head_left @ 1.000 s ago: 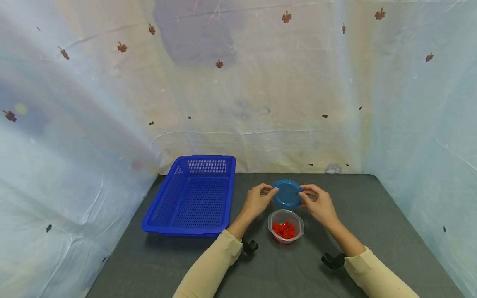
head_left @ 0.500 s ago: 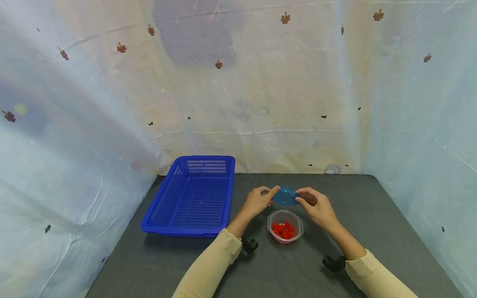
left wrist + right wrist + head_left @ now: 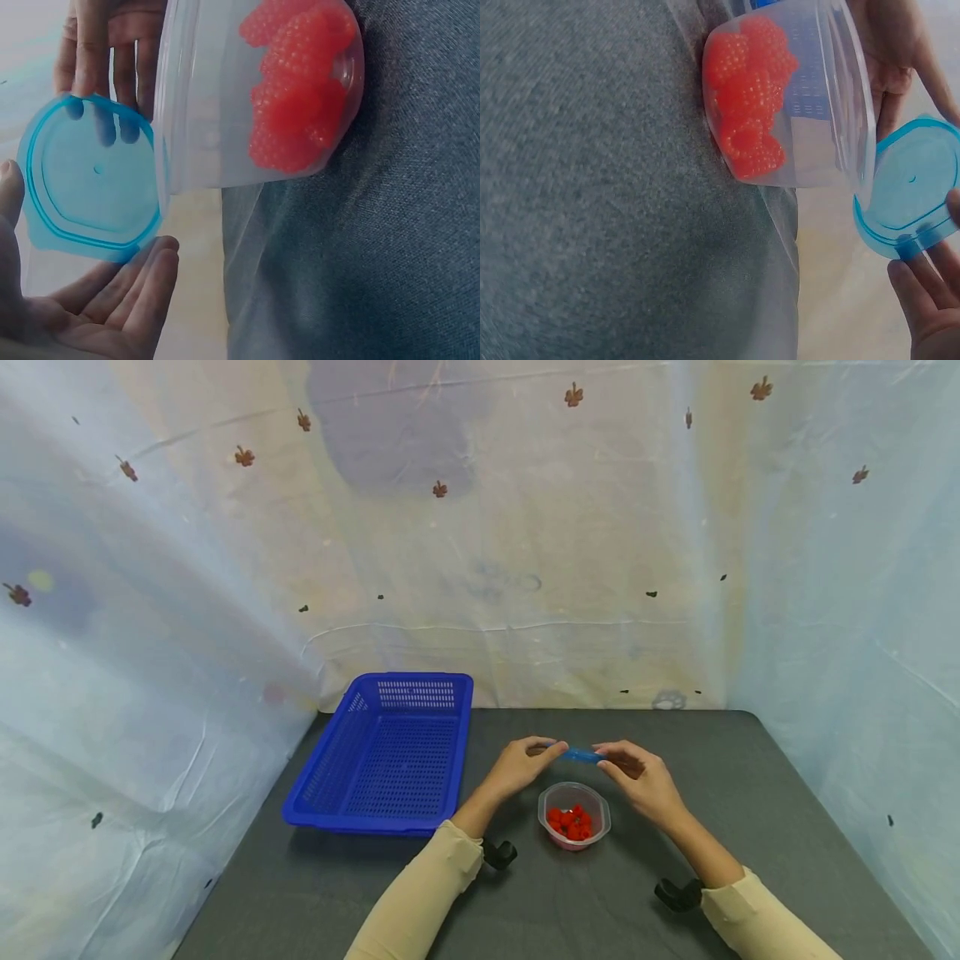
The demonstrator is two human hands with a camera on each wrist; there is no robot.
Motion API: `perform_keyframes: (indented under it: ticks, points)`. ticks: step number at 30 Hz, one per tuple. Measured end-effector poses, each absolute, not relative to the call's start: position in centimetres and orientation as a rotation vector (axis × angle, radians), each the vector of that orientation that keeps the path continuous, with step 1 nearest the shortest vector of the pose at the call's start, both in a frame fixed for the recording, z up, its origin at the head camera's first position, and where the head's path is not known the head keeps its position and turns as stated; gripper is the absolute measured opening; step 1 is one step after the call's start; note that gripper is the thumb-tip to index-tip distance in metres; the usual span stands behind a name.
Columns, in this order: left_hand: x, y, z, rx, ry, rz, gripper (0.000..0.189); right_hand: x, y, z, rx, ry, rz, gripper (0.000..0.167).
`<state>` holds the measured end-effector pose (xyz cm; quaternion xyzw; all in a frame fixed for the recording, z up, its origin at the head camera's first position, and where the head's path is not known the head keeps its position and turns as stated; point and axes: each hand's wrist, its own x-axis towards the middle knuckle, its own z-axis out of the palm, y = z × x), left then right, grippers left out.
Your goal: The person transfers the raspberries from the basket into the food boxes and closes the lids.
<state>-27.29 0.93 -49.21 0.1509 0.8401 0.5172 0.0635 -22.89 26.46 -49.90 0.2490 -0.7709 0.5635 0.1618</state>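
A translucent blue lid (image 3: 583,756) is held above the table, seen nearly edge-on in the head view. My left hand (image 3: 522,767) pinches its left edge between thumb and fingers. On the opposite edge my right hand (image 3: 636,779) grips it the same way. Just below and nearer to me, a clear plastic container (image 3: 550,795) stands upright and uncovered on the table. Red raspberries (image 3: 570,823) lie in its bottom, and show through the wall in both wrist views. The left wrist view shows the lid (image 3: 94,172) from below, with fingertips visible through it.
A blue perforated plastic basket (image 3: 405,768) stands on the left of the grey-covered table (image 3: 750,810). Patterned sheeting (image 3: 525,552) hangs behind the table and along both sides. Black straps with mounts (image 3: 498,855) sit at the wrists.
The lid has tilted from facing me to nearly flat and has come down slightly. Both hands keep hold of it. The container and basket stay in place.
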Motion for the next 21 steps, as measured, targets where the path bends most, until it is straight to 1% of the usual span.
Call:
perform_keyframes:
  ticks: [5,12,21]
  points:
    - [-27.24,0.86,-49.16,0.504,2.496,1.625,0.075,-22.98,26.64,-50.19,0.637,-2.182,1.682,0.017]
    - [-27.14,0.80,-49.30,0.544,2.444,1.693,0.069,-22.93,26.82,-50.26,0.496,-2.259,1.663,0.019]
    - [-26.93,0.59,-49.63,0.565,2.421,1.706,0.060,-22.56,26.67,-49.78,0.406,-2.356,1.761,0.037]
